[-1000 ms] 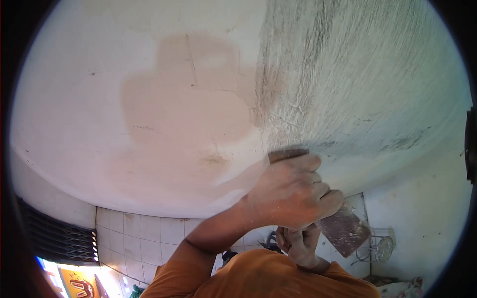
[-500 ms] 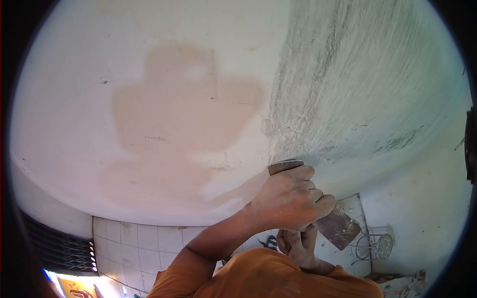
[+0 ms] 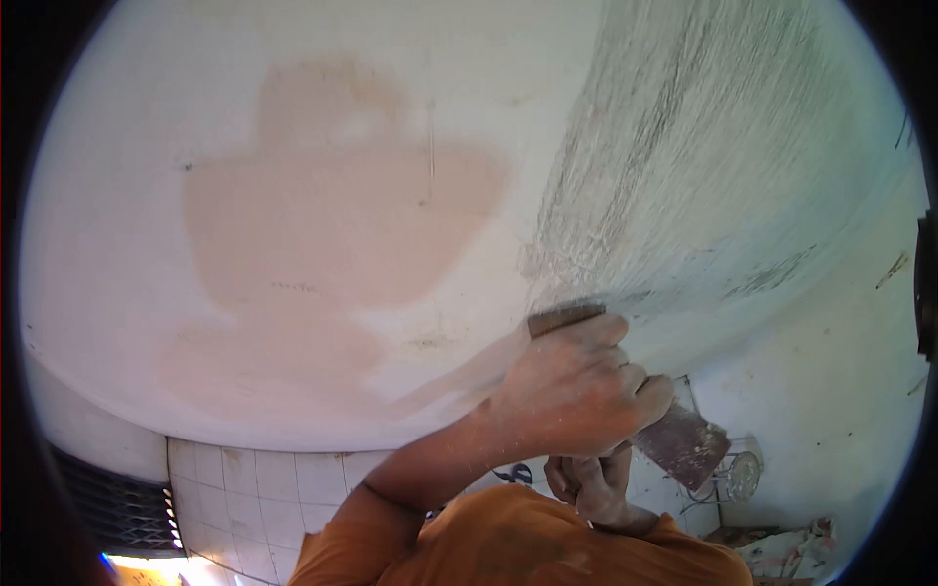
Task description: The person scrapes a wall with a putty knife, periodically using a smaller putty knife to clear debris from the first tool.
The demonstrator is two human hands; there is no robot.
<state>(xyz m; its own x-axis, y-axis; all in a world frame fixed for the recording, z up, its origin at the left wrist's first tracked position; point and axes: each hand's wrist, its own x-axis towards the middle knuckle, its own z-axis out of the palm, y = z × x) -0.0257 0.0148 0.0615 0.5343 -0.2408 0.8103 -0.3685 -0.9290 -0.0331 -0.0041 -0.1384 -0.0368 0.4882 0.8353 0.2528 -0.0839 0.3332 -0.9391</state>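
1. Plaster dust was seen on the left hand (image 3: pixel 576 391), which was closed tightly around a brown block (image 3: pixel 565 316); only the block's upper edge was shown above the fingers.
2. The block was pressed against the plastered surface (image 3: pixel 117 225), at the border between a smooth pinkish patch (image 3: pixel 332 215) and a rough, grey-streaked area (image 3: pixel 733 146).
3. The right hand (image 3: pixel 594 485) was held just beneath the left hand, with its fingers curled shut. It was taken to be gripping a scraper (image 3: pixel 684 444), though the handle was hidden.
4. The scraper's rusty flat blade was pointed out to the right, tilted and clear of the plastered surface.
5. An orange shirt (image 3: pixel 528 552) was shown at the bottom edge, with the left forearm raised from it.
6. White tiles (image 3: pixel 254 488) were visible at lower left, with a dark grille (image 3: pixel 117 508) beside them and a round metal stool (image 3: pixel 738 476) at lower right.
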